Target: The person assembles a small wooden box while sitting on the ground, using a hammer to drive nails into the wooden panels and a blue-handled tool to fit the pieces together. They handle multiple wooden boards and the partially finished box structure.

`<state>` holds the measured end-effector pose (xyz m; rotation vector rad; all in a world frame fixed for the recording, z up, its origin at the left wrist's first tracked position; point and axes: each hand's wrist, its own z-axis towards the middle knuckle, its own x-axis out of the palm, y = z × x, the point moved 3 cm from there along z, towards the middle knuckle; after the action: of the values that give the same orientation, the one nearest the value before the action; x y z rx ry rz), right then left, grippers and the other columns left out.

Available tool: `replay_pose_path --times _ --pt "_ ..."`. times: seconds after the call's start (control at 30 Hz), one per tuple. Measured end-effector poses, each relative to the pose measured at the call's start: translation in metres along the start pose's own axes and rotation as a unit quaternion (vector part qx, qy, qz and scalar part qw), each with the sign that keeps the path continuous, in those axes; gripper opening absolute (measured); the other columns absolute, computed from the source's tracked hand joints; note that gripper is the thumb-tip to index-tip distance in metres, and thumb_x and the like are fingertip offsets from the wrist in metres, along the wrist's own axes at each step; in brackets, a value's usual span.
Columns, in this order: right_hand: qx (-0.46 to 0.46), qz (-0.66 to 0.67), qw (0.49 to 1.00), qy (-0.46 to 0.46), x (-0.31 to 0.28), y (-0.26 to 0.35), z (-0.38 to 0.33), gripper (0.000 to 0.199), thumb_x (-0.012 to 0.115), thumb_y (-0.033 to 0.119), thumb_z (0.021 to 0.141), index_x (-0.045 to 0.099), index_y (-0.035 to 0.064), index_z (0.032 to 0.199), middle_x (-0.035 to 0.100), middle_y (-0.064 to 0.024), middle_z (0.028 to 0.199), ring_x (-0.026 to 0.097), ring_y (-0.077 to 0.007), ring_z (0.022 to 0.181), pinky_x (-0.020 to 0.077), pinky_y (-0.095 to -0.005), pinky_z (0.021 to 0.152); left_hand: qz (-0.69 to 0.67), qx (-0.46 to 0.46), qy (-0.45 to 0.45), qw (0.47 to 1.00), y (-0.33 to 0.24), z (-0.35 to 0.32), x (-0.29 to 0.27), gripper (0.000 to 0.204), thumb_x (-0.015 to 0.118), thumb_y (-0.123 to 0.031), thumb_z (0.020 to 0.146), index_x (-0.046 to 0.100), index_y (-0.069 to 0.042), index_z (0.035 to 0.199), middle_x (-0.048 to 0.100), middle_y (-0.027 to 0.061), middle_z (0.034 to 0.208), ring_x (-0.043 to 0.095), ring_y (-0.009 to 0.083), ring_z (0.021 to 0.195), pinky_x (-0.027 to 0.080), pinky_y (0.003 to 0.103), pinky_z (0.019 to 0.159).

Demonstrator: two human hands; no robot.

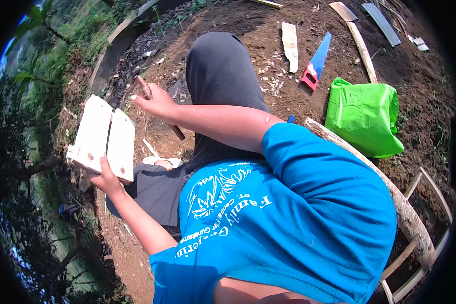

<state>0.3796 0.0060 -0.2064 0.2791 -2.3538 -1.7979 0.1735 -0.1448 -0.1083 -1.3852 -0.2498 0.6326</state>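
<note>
My left hand (106,178) grips the near edge of a pale wooden piece (92,134). The thumb lies on its face and the other fingers are hidden beneath. Boards lie side by side in it with a dark gap between them, and a narrow strip crosses one end. Dark round spots show on the wood near my thumb. In my right hand (159,103) is a hammer (176,131), held partway along its brown handle, close to the dark head. The hammer is apart from the wood, to its right.
Right of my raised knee, a handsaw (317,62) with blue blade and red handle lies on the soil beside a rough board (290,46). A bright green bag (362,116) stands near a long peeled pole (362,162). More wood offcuts (381,23) lie far right. Greenery fills the left.
</note>
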Motion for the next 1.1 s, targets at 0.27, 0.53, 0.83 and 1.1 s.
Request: replay_pose_path --times 0.27,0.53,0.83,1.1 --pt "0.059 0.03 0.991 0.115 -0.013 -0.01 -0.006 0.079 0.071 0.072 0.078 0.054 -0.0009 0.101 0.064 -0.0165 0.095 0.067 -0.0277 0.082 0.052 -0.0386 0.07 -0.183 -0.21 -0.114 0.954 -0.016 -0.023 0.015 0.064 0.059 -0.041 0.093 0.05 0.0 0.142 0.058 0.0157 0.138 0.059 0.0316 0.122 0.048 0.045 0.102" --pt "0.042 0.272 0.941 0.194 -0.02 0.017 -0.017 0.067 0.087 0.044 0.078 0.046 0.0014 0.11 0.061 -0.0078 0.082 0.064 -0.0123 0.057 0.0462 -0.0235 0.046 -0.198 -0.166 -0.114 0.959 -0.025 -0.034 0.013 0.067 0.056 -0.043 0.096 0.046 0.002 0.145 0.055 0.0172 0.142 0.056 0.0325 0.125 0.045 0.045 0.103" --pt "-0.018 0.347 0.937 0.028 -0.078 0.085 -0.033 0.063 0.088 0.036 0.077 0.041 0.0103 0.111 0.057 -0.0028 0.087 0.058 -0.0091 0.068 0.0445 -0.0266 0.054 -0.199 -0.142 -0.025 0.969 -0.045 0.001 0.044 0.09 0.05 -0.069 0.096 0.034 -0.002 0.154 0.042 0.0142 0.155 0.043 0.0307 0.139 0.034 0.045 0.116" --pt "-0.134 0.366 0.9 -0.194 -0.255 0.112 -0.089 0.05 0.079 0.03 0.087 0.039 0.0113 0.109 0.053 -0.0038 0.088 0.052 -0.008 0.068 0.0399 -0.0243 0.05 -0.306 -0.212 0.313 0.874 -0.044 0.039 0.134 0.084 0.037 -0.068 0.101 0.036 -0.003 0.154 0.042 0.022 0.155 0.047 0.0341 0.138 0.037 0.046 0.114"
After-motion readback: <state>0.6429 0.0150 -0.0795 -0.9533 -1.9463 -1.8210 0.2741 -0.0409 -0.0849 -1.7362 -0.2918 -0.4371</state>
